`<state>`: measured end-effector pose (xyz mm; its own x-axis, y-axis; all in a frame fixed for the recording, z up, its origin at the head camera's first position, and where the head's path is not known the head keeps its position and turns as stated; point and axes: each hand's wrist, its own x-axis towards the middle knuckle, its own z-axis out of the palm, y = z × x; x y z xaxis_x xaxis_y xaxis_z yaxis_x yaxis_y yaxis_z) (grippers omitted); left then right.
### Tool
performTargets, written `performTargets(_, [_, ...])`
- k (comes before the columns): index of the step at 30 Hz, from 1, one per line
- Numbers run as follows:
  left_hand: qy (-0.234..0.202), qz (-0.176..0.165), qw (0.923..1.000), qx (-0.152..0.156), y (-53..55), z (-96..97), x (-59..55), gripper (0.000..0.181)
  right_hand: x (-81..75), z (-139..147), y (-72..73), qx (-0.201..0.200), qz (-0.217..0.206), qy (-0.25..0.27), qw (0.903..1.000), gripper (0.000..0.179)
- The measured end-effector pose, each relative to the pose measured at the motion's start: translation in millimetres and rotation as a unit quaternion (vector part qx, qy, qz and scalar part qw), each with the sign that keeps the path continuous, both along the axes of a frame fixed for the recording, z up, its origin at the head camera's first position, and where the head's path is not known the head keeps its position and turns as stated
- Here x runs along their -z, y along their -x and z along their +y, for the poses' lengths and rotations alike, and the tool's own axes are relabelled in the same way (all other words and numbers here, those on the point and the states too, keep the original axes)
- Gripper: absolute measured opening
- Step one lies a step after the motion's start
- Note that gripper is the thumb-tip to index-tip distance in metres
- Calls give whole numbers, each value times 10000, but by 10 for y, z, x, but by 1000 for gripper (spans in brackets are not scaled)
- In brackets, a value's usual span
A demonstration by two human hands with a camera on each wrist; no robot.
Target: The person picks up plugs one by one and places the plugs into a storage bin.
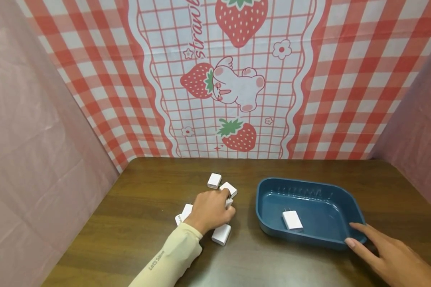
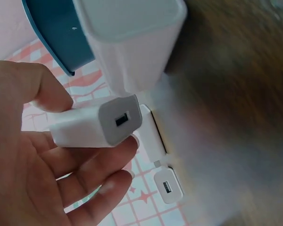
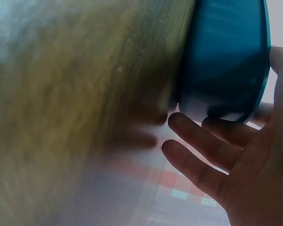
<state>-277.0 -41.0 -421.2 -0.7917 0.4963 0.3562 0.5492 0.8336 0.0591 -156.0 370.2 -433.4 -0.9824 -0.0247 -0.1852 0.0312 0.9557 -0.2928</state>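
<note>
The left hand [image 1: 210,210] pinches a white USB charger [image 2: 82,126] amid loose chargers [image 1: 214,180] on the bench [image 1: 136,207], while the right hand [image 1: 396,255] grips a corner of the blue tray [image 1: 310,239], presumably steadying it.

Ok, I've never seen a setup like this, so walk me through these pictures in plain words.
There is no machine here, just a person's two bare hands. The wide picture comes from a camera worn on the head, looking forward and down. The other two come from cameras on the wrists, so they look close-up and tilted, and partly blurred.

On the brown table stands a blue tray with one white charger inside. More white chargers lie left of the tray, around the left hand. That hand holds one charger in its fingers; the left wrist picture shows its socket. The right hand touches a corner of the tray.
</note>
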Motion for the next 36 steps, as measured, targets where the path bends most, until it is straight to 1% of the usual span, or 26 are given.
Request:
performTargets(3, [-146,9,9999,89,-6,-1,-11,18,-18,-2,1,-21,72,-21,10000,82])
performTargets(5, [-300,79,9994,155,-5,2,-16,19,-28,-3,8,-20,75,-49,10000,82])
performTargets(7, [-459,201,9985,232,-1,9,-20,19,-33,-4,17,-1,33,-79,10000,84])
performTargets(10, [-605,484,9964,354,5,23,-26,23,-30,-1,27,3,-8,-82,10000,84])
performTargets(13, [-665,641,9949,408,6,37,-31,35,-20,3,25,3,-7,-62,10000,84])
performTargets(16, [-730,635,9944,429,11,54,-35,50,-16,6,17,-20,29,-18,10000,83])
performTargets(18, [-754,636,9942,439,20,63,-47,54,-20,6,11,-21,82,-10,10000,82])
performTargets(24, [-650,754,9942,400,63,81,-125,39,-49,3,4,-41,217,-55,9997,80])
performTargets(27, [-615,776,9944,372,69,116,-175,40,-51,-2,8,-41,169,-71,9998,82])
performTargets(31, [-644,837,9938,340,48,222,-245,42,-29,-4,1,-35,158,-31,9999,80])
performTargets(36, [-702,908,9923,461,14,384,-303,42,13,0,0,-19,102,4,9999,79])
